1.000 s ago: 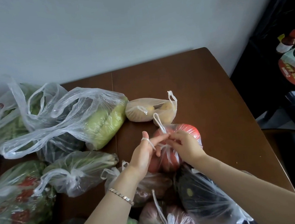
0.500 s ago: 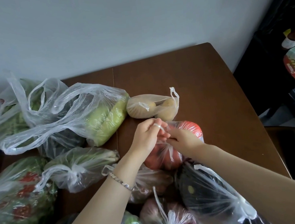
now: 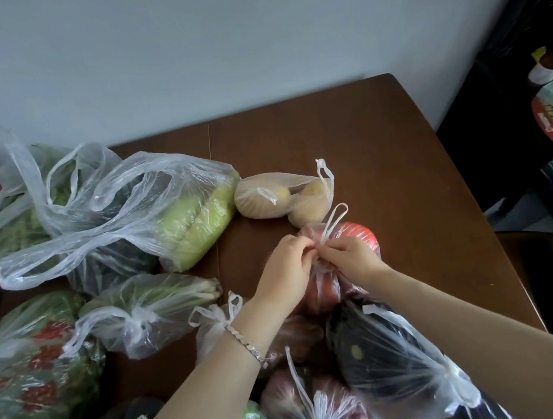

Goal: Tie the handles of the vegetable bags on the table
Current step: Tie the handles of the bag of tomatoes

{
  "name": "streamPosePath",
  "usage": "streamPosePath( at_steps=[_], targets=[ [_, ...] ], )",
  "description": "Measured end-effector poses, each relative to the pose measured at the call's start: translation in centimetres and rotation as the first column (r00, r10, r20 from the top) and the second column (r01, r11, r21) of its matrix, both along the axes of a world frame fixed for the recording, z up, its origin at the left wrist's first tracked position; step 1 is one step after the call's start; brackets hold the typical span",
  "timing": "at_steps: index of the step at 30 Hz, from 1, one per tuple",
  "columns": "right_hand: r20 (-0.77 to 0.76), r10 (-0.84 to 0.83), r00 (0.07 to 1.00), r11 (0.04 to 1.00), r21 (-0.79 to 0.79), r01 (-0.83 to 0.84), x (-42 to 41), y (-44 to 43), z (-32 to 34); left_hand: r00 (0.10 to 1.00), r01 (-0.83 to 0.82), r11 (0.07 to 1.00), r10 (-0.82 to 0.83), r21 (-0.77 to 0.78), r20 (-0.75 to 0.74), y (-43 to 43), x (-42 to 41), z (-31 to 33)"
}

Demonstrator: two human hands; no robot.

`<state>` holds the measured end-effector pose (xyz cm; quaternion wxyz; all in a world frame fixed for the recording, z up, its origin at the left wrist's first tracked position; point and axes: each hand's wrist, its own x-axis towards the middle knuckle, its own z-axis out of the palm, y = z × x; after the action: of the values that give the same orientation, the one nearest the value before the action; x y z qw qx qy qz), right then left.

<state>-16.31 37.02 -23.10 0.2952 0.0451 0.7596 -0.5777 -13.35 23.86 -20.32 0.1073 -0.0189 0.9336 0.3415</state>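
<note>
Pinches the thin white handles (image 3: 328, 229) of the clear plastic bag of red tomatoes (image 3: 362, 235) with the left grip (image 3: 285, 268) and the right grip (image 3: 351, 257), fingers curled tight and knuckles nearly touching. Has that bag lying on the brown wooden table (image 3: 329, 141), toward the right side, just beside the tan bag of potatoes (image 3: 267, 200). Looks like pulling a knot snug, with one white loop (image 3: 343, 206) poking up past the fingers. Means one more bag nearly tied shut. Leaves the big clear bag of pale green squash (image 3: 193, 215) on the left with loose handles, so more tying to come.

A second ago, held the left grip spread out, with a strand looped over one finger. Half a second ago, hid the loop behind both grips. Now shows the loop again, standing up above both grips.
</note>
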Motion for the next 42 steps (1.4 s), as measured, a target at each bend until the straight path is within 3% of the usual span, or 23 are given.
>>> streamPosePath(
  at_steps=[7,11,15,18,26,28,30,33,37,42],
  targets=[
    [-0.072,-0.089,0.993,0.995,0.044,0.092,0.6,0.0,0.4,0.994,-0.052,0.998,0.048,-0.045,-0.094,0.1,0.5,-1.2],
    [-0.129,-0.143,0.981,0.988,0.04,0.149,1.0,0.0,0.5,0.989,-0.1,0.992,0.108,0.081,-0.099,-0.2,0.6,-1.2],
    [-0.132,-0.189,0.973,0.981,0.024,0.194,1.0,-0.1,0.3,0.975,-0.2,0.967,0.213,0.157,-0.064,-0.1,0.4,-1.1],
    [-0.122,-0.21,0.97,0.977,0.004,0.212,1.0,-0.2,0.3,0.979,-0.195,0.964,0.203,0.182,-0.027,0.1,0.3,-1.3],
    [-0.103,-0.195,0.975,0.981,-0.041,0.191,1.2,-0.2,1.0,0.936,-0.337,0.914,0.301,0.225,0.18,0.0,-0.1,-1.3],
    [-0.13,-0.12,0.984,0.993,-0.025,0.118,1.4,0.1,1.1,0.889,-0.429,0.861,0.35,0.274,0.295,0.1,-0.5,-1.0],
    [-0.254,0.015,0.967,0.994,0.108,0.013,1.5,0.3,1.4,0.828,-0.516,0.805,0.384,0.291,0.408,0.2,-0.8,-0.6],
    [-0.433,0.251,0.866,0.94,0.322,-0.111,1.5,0.1,1.5,0.763,-0.591,0.757,0.411,0.28,0.499,0.1,-0.9,-0.1],
    [-0.504,0.451,0.736,0.857,0.474,-0.201,1.3,-0.4,1.6,0.784,-0.559,0.778,0.384,0.287,0.487,0.0,-0.6,-0.1],
    [-0.389,0.514,0.765,0.789,0.565,-0.243,0.4,-0.7,1.9,0.852,-0.48,0.808,0.338,0.341,0.399,0.0,-0.1,-0.4]
  ],
)
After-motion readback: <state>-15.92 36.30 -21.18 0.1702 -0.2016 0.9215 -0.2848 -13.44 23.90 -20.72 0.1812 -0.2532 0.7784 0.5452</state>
